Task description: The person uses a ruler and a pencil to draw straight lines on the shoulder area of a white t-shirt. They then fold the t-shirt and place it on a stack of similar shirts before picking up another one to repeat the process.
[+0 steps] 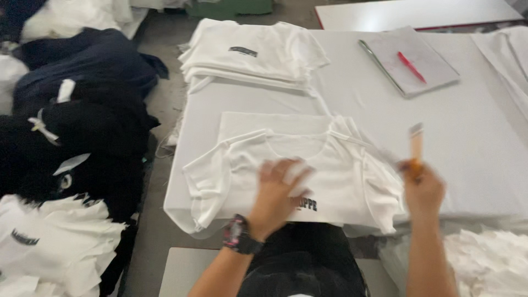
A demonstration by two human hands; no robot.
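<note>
Blurring left hand [278,195] over white shirt [297,170]

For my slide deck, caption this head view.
Left hand flattens a white T-shirt on the table; right hand holds a brush.

white t-shirt [341,176]: soft matt cloth | table cover [467,126]: smooth matt fabric | pen [411,67]: glossy red plastic

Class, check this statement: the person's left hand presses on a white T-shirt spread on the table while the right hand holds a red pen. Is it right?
Not quite. The head view shows the right hand holding a small brush; the red pen lies on the grey notebook. The left hand does press the white T-shirt.
</note>
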